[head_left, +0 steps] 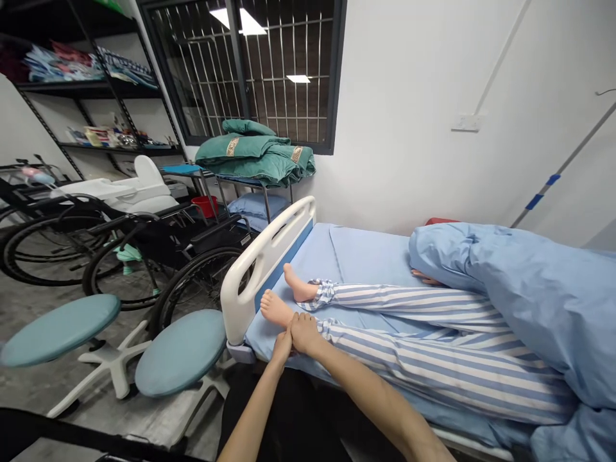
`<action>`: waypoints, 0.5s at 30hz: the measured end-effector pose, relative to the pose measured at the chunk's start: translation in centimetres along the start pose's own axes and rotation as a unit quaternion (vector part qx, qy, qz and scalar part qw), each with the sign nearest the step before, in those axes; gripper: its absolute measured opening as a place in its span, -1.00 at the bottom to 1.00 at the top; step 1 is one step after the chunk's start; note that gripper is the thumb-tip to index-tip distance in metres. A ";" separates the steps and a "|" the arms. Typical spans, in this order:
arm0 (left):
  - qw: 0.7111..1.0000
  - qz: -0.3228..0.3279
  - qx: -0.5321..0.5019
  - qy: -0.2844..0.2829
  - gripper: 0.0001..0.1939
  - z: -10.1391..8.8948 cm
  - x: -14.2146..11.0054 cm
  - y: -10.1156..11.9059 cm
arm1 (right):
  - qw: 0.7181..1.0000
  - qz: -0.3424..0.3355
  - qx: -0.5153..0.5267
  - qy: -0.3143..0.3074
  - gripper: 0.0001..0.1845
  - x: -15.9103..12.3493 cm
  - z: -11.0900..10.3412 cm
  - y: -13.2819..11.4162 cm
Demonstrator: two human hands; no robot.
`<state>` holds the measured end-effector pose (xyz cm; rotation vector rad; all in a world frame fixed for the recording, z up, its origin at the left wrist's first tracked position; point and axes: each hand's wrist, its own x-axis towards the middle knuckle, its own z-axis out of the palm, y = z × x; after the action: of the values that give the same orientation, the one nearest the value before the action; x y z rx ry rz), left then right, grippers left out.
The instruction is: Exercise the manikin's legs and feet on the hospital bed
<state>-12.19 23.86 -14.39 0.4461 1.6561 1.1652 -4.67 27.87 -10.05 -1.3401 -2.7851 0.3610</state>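
The lower foot (275,309) is on the bed (370,250), lower centre of frame. The right hand's (305,332) grip wraps it; left hand (282,346) closure cannot be told. Likely firm, fairly heavy; support beneath, near the cuff (324,328).

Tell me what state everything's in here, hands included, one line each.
Left hand: against the near foot's ankle, its fingers mostly hidden
Right hand: fingers curled over the same ankle
Near foot: bare, toes up
Far foot: bare, toes up
Striped trousers: worn, cuffs gathered
Blue quilt: rumpled
Footboard: upright
Green bedding: folded, stacked
Nearer stool: unoccupied
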 end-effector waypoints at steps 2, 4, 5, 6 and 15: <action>0.997 0.039 0.068 -0.013 -0.66 -0.7 -0.5 1.0 | 0.999 -0.025 0.022 0.004 -0.61 0.1 -0.7 0.7; 0.993 0.090 0.073 -0.023 -0.73 -1.4 -0.8 2.9 | 0.998 -0.048 0.040 0.014 -0.68 0.6 -1.5 1.8; 0.989 0.126 0.070 -0.024 -0.78 -1.8 -0.9 4.1 | 0.997 -0.054 0.052 0.027 -0.67 1.0 -1.8 2.3; 0.983 0.166 0.071 -0.025 -0.83 -2.1 -0.8 5.5 | 0.996 -0.053 0.064 0.040 -0.66 1.6 -2.2 2.9; 0.874 0.363 0.288 0.145 -0.84 0.2 4.8 17.0 | 0.996 -0.015 0.057 0.064 -0.42 10.1 -2.8 5.6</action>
<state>-18.03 35.44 -2.44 1.4294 2.1869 1.2782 -6.36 39.59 -9.34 -1.2488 -2.6332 0.4112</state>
